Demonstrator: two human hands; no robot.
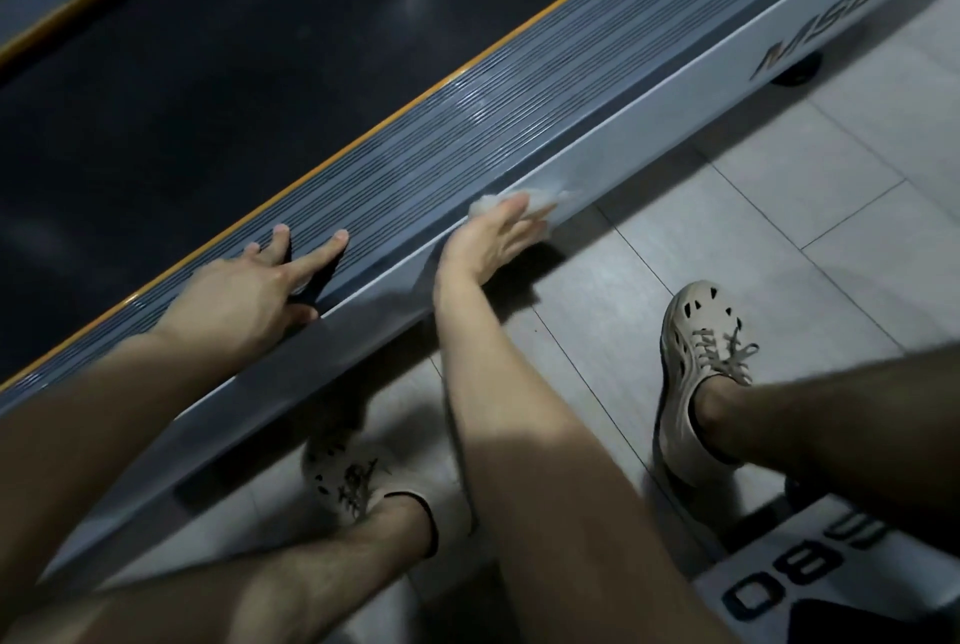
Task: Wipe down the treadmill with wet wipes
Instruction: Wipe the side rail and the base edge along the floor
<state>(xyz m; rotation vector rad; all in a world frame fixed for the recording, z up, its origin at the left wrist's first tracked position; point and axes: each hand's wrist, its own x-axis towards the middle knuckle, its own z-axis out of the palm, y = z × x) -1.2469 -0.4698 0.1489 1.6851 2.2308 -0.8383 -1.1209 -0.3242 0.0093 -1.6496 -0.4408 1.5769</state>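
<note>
left hand (pixel 249 290) lies flat on the ribbed side rail (pixel 519 98) of the treadmill (pixel 675 87), left of centre in the frame. its fingers are straight and spread wide, and it holds nothing. a dark shape shows under the fingers; it cannot be told whether this is shadow or an object.

right hand (pixel 488 243) is at the centre of the frame, just to the right of the left hand. its fingers are extended, not curled, and they press a white wet wipe (pixel 519 204) against the upper edge of the pale side panel (pixel 613 144) of the treadmill. the wipe is crumpled and shows beyond the fingertips. this area is slightly blurred.

the treadmill runs diagonally from the lower left to the upper right of the frame. the dark belt (pixel 208 72) fills the upper left. an orange strip (pixel 363 144) separates the belt from the ribbed side rail. blurred lettering (pixel 841 4) is on the side panel at the upper right, and a dark foot (pixel 795 72) sits under the panel below it.

the tiled floor (pixel 779 207) occupies the right side. a pale perforated shoe (pixel 696 363) stands on it at the lower right. a second shoe (pixel 343 477) is at the lower centre, close to the base of the treadmill. a white surface with dark printed characters (pixel 810 576) is at the bottom right corner.
</note>
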